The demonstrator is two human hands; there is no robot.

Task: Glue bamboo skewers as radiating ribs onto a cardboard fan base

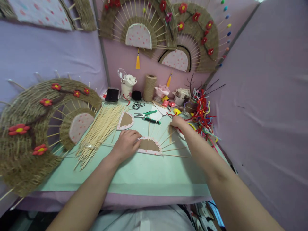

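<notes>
A half-round cardboard piece [149,146] with a white, red-dotted cloth edge lies on the table, thin sticks fanning out from its curved side. My left hand [127,142] rests over its left end, fingers laid across it and the sticks there. My right hand [177,122] reaches to the back right, beside a small bunch of brown strands [170,134]; its fingertips are mostly hidden, so what it touches is unclear. Between and beyond the hands lie green-handled pruning shears [148,117]. Behind my left hand is a smaller dotted-edge cardboard piece [126,121].
A pile of thin wooden sticks [101,128] covers the left of the table. A large twine fan [31,128] with red flowers stands farther left. A twine spool [149,88], a white canister [127,86] and colourful pipe cleaners [203,112] line the back and right.
</notes>
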